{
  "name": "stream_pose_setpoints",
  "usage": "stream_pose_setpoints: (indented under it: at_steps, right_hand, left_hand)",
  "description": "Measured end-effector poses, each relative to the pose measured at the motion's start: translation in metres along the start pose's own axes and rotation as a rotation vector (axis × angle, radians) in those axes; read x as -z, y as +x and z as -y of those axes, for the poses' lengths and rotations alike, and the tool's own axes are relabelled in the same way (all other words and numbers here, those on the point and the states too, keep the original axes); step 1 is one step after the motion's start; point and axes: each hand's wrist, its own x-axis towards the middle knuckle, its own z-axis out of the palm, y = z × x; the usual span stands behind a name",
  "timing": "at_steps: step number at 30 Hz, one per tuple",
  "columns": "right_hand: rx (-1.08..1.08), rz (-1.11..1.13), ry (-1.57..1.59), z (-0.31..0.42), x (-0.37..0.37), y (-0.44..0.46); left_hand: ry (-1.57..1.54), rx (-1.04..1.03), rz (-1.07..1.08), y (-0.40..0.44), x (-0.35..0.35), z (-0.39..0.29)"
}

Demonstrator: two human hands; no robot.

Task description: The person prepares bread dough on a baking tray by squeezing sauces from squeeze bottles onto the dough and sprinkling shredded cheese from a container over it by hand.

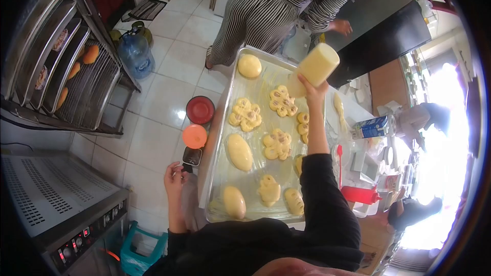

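Observation:
My right hand [314, 91] grips a squeeze bottle [319, 65] of pale yellow filling, tipped with its base up over the far right of a metal baking tray [203, 194]. Just below the bottle lies a flower-shaped dough piece [283, 101] with brown streaks. Other flower-shaped dough [245, 114], an oval bun [240, 152] and a round bun [249, 66] sit glossy on the tray. My left hand [175, 178] hangs left of the tray, fingers loosely bent and apart, close to the black handle of a small dark square container [192, 156].
Left of the tray stand an orange bowl [195, 136] and a dark red bowl [200, 110]. A rack [102, 102] with trays of bread, an oven [61, 189] and a teal stool [138, 255] are further left. A person in stripes [261, 10] bends beyond the tray. A red bottle [360, 194] lies right.

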Motion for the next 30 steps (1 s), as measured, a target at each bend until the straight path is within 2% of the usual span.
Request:
stream_pose_setpoints:
  at_steps: [5, 12, 20, 27, 30]
  right_hand:
    - [-0.016, -0.021, 0.022, -0.030, 0.034, -0.002]
    - [0.027, -0.034, 0.122, -0.007, -0.021, 0.018]
    - [-0.034, -0.051, 0.044, -0.011, 0.029, 0.006]
    - [-0.017, -0.017, 0.225, -0.013, -0.022, 0.027]
    - [-0.044, -0.026, 0.124, -0.014, -0.004, 0.019]
  left_hand:
    - [0.009, 0.017, -0.019, 0.004, 0.005, 0.002]
    - [-0.010, -0.038, 0.007, 0.006, -0.005, -0.003]
    - [0.003, -0.036, -0.003, 0.005, -0.002, -0.004]
    - [0.008, -0.055, -0.006, 0.005, -0.008, -0.005]
    - [-0.006, -0.058, 0.017, 0.000, -0.012, -0.012]
